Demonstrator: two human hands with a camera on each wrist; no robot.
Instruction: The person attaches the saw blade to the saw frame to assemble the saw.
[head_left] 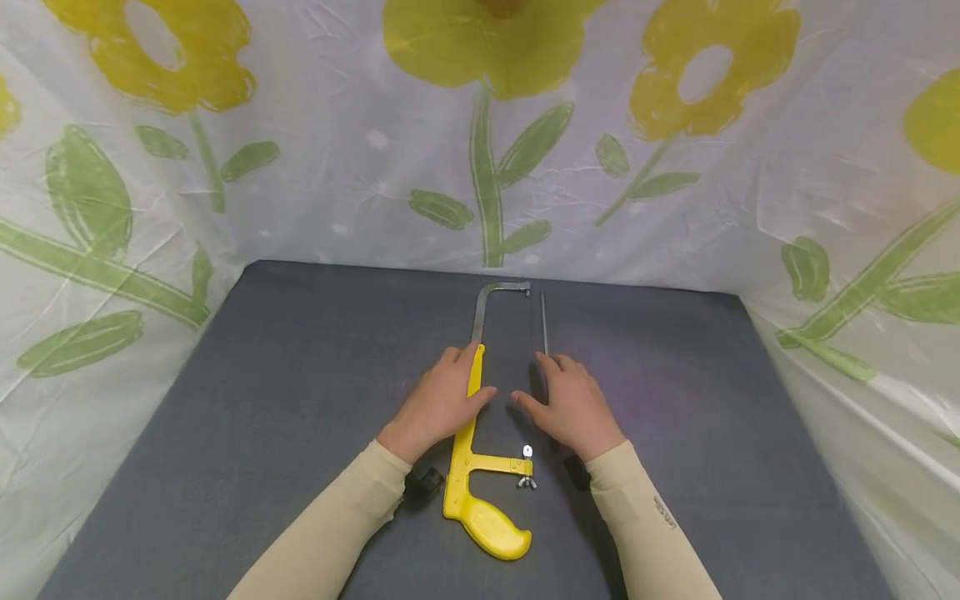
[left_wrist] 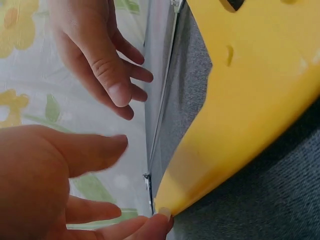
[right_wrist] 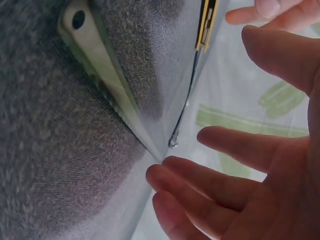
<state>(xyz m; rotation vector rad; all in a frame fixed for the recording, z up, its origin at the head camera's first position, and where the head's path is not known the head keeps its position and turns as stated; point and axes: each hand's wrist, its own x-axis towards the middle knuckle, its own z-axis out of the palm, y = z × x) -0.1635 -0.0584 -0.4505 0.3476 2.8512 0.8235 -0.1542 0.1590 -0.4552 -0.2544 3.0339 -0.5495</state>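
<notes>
A yellow hacksaw frame point(head_left: 462, 450) with a curved metal front end point(head_left: 480, 312) lies lengthwise on the dark table, its moulded handle point(head_left: 495, 529) toward me. Over the frame's long bar is my left hand point(head_left: 442, 404), thumb spread and fingers loosely extended, with fingertips right at the yellow edge in the left wrist view. To the right of the frame lies a thin toothed hacksaw blade point(right_wrist: 112, 77) with a hole in its near end. My right hand point(head_left: 577, 408) hovers over this blade, fingers apart and relaxed; it partly hides the blade in the head view.
A wing nut point(head_left: 528, 482) sits on the frame's yellow crosspiece. The dark cloth-covered table point(head_left: 322, 367) extends to both sides. Behind it and at its sides hangs a white curtain point(head_left: 337, 167) with yellow flowers.
</notes>
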